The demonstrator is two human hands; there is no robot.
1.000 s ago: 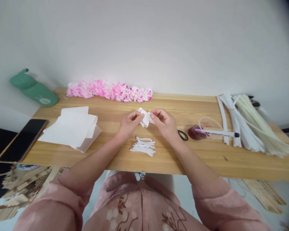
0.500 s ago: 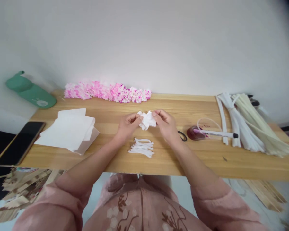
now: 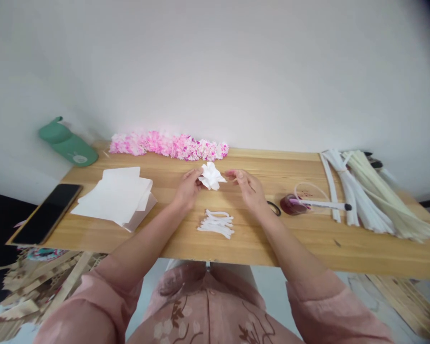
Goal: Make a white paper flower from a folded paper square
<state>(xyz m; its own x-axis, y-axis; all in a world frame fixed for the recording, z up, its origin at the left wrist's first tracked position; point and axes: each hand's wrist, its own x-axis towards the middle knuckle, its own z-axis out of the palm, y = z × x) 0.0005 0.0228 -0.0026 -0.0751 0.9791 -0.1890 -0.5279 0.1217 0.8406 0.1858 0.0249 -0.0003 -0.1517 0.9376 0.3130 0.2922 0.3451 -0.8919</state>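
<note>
A white paper flower (image 3: 212,176) with spread, pointed petals is pinched at its left side in my left hand (image 3: 189,188). Just to the right of it, my right hand (image 3: 249,188) is off the flower, its fingers loosely bent and apart with nothing in them. On the wooden table (image 3: 179,241) below the flower lies a small pile of white twisted strips (image 3: 217,223). A black scissor handle (image 3: 274,208) shows partly from behind my right wrist.
Pink and white flower clusters (image 3: 168,145) line the wall side. Left are white paper sheets (image 3: 111,196), a phone (image 3: 48,212) and a green bottle (image 3: 69,145). Right are a jar of dark red liquid (image 3: 290,204), a marker (image 3: 326,204) and bundles of white (image 3: 358,191) and cream strips (image 3: 390,196).
My right hand has let go of the flower and moved slightly right. The flower now faces up with its petals more spread, in my left hand alone. The camera view has shifted a little.
</note>
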